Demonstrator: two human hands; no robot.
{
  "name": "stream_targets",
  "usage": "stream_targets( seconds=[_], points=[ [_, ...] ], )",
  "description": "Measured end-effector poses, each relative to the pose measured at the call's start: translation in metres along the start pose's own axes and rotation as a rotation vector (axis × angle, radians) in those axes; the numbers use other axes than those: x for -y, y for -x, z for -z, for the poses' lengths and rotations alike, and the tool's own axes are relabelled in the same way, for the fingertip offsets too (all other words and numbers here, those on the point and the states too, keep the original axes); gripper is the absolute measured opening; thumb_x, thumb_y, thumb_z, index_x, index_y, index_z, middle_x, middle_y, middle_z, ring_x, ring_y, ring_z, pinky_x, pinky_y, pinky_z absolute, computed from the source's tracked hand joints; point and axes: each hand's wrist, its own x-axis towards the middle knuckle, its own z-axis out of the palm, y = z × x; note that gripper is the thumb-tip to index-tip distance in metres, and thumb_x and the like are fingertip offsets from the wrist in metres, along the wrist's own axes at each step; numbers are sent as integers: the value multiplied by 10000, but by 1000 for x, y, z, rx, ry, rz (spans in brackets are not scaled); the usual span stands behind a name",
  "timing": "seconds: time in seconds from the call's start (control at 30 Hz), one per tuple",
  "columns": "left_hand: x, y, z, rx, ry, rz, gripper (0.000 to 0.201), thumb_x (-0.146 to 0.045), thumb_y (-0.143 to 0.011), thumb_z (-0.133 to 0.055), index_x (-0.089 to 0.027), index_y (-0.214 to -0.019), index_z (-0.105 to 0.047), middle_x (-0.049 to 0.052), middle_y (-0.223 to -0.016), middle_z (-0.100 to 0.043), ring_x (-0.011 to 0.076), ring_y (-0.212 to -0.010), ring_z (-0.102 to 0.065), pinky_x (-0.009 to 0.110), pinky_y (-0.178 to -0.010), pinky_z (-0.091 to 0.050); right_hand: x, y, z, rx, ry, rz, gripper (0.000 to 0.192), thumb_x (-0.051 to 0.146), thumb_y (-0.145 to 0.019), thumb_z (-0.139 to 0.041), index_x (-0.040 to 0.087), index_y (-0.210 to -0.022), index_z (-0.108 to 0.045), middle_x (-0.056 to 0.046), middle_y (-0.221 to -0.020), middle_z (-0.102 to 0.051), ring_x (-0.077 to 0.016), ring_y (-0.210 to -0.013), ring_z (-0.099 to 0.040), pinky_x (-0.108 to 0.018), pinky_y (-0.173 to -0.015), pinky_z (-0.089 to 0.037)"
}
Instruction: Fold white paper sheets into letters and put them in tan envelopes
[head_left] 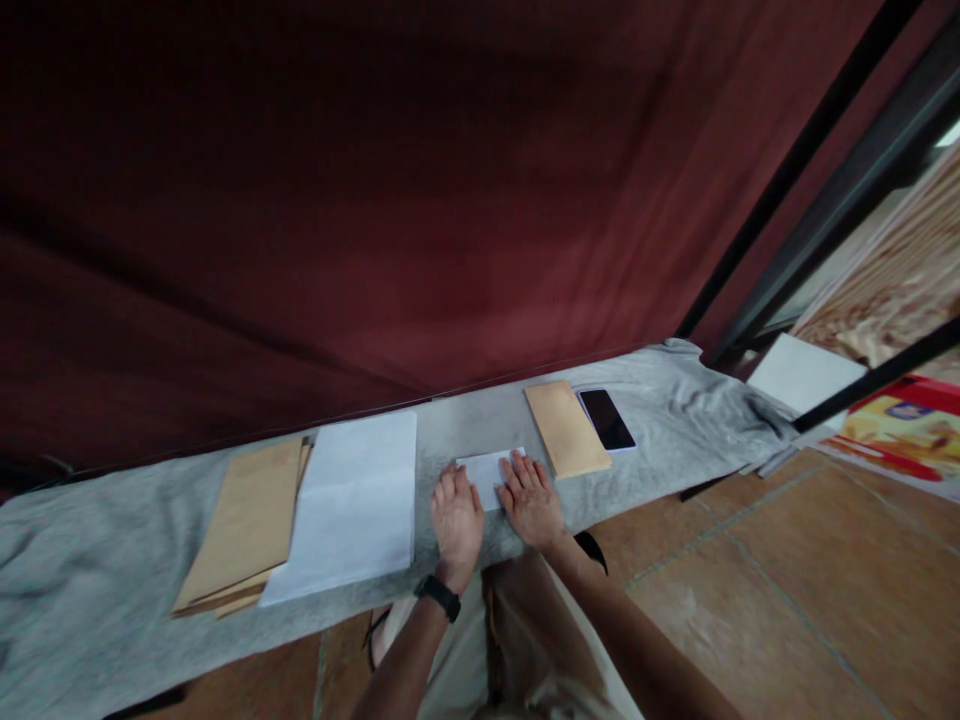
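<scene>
A small folded white sheet of paper lies flat on the grey cloth in front of me. My left hand rests on its left end, fingers stretched forward and lying flat. On the right end lies my right hand, its fingers spread a little and pressed down. Both palms hide parts of the paper's edges. Just right of my right hand is a brown envelope. Large white sheets lie to the left of my left hand.
A stack of brown envelopes lies farther left, touching the white sheets. A phone lies beside the single envelope. The grey cloth covers a narrow table along a dark red curtain. Black metal poles stand at the right.
</scene>
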Motion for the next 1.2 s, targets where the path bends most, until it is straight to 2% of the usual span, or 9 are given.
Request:
stream_targets(
  seconds=[0.1,0.17,0.3,0.47,0.67,0.8,0.93,1.03,1.2],
  points=[
    [-5,6,-14,59,-138,-257,486,-240,-977,-358,-98,-1424,-487,161,-1533,-452,286,-1454,-359,478,-1177,-320,0,0,0,13,3,5,514,354,-1031,-405,166,-1508,-428,-138,-1571,-393,-288,-1432,-390,-468,-1164,-271],
    [-4,7,-23,98,-211,-321,525,-251,-982,-342,-72,-1466,-439,172,-1557,-420,278,-1479,-320,482,-1193,-301,-1,0,1,23,1,2,507,339,-1031,-397,173,-1508,-429,-130,-1574,-390,-282,-1440,-377,-466,-1170,-261],
    [3,6,-31,107,-255,-343,566,-252,-981,-336,-65,-1514,-367,171,-1587,-362,259,-1499,-281,462,-1214,-275,2,1,2,27,-11,-36,503,341,-1032,-383,171,-1502,-441,-129,-1575,-387,-274,-1440,-378,-458,-1178,-249],
    [8,6,-30,85,-259,-363,567,-265,-989,-351,-57,-1517,-361,188,-1589,-345,275,-1499,-278,475,-1206,-291,5,2,3,5,-3,-91,526,330,-1023,-396,112,-1499,-435,-158,-1558,-404,-280,-1437,-381,-452,-1184,-248],
    [8,5,-28,79,-261,-391,518,-255,-983,-410,-192,-1496,-440,142,-1612,-321,292,-1497,-282,503,-1199,-285,9,-5,8,23,-63,-136,511,320,-1034,-363,63,-1460,-476,-167,-1518,-465,-270,-1426,-402,-445,-1191,-274],
    [13,5,-30,137,-267,-395,539,-181,-965,-375,-151,-1501,-424,150,-1607,-327,278,-1500,-273,481,-1204,-289,19,-12,7,37,-144,-37,495,324,-1044,-343,100,-1465,-478,-122,-1528,-465,-221,-1434,-394,-396,-1184,-322],
    [17,5,-36,135,-250,-397,575,-147,-946,-355,-144,-1520,-384,142,-1601,-343,267,-1503,-264,494,-1201,-298,23,-12,2,33,-142,75,534,329,-1022,-420,174,-1532,-377,-88,-1524,-477,-202,-1435,-393,-409,-1192,-322],
    [16,5,-36,120,-243,-386,575,-158,-947,-366,-157,-1521,-384,142,-1599,-346,268,-1504,-262,505,-1203,-292,16,-9,0,36,-102,75,557,343,-1020,-424,194,-1550,-339,-85,-1537,-458,-218,-1439,-388,-432,-1190,-315],
    [14,6,-29,96,-252,-368,557,-193,-962,-345,-127,-1512,-399,143,-1596,-351,260,-1502,-272,478,-1211,-275,3,-3,-1,20,-72,33,523,392,-1035,-393,164,-1505,-427,-112,-1548,-437,-240,-1434,-394,-440,-1178,-309]
  ],
)
